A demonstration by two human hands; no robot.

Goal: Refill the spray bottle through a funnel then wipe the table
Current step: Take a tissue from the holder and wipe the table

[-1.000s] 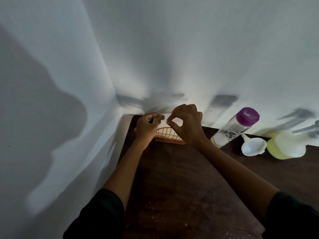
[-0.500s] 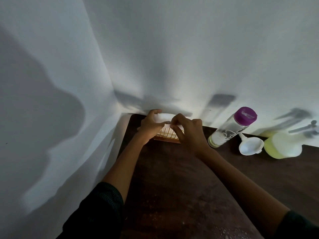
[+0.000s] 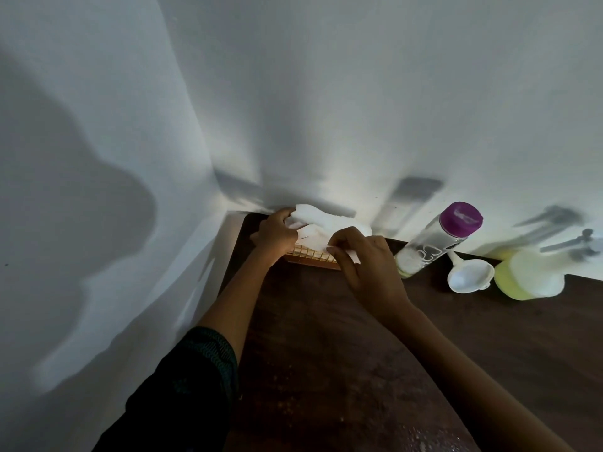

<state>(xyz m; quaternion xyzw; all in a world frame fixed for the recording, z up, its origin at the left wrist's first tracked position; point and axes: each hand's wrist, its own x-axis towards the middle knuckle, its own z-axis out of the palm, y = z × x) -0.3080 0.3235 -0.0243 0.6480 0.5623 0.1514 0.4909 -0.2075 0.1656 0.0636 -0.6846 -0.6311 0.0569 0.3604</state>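
A white cloth (image 3: 329, 223) lies bunched over a small wire basket (image 3: 310, 255) in the table's far left corner. My left hand (image 3: 275, 238) grips the cloth's left end. My right hand (image 3: 362, 259) pinches its right edge over the basket's front. To the right stands a clear bottle with a purple cap (image 3: 437, 239). Beside it a white funnel (image 3: 468, 277) lies on its side on the table. A spray bottle (image 3: 532, 275) with yellow-green liquid stands at the far right against the wall; its sprayer head is blurred.
The dark brown wooden table (image 3: 342, 353) meets white walls at the back and the left. Pale specks and crumbs dot its near part.
Both hands have dropped lower onto the basket, and more of the white cloth now shows, pulled out between them. The bottles and funnel have not moved.
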